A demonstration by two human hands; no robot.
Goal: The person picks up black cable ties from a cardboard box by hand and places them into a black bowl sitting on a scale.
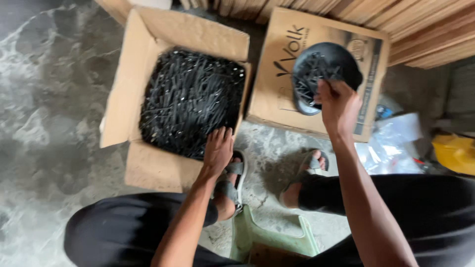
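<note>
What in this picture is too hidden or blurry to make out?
Head view only:
- Left hand fingertips: buried among the black nails in the open cardboard box.
- Right hand palm: turned away, gripping the black bowl.
- Closed box contents: sealed.
- Yellow object: cut off by the right edge, blurred.

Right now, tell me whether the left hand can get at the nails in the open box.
Probably yes. The left hand already rests at the near edge of the open box, flaps folded back, with nothing covering the nails.
</note>
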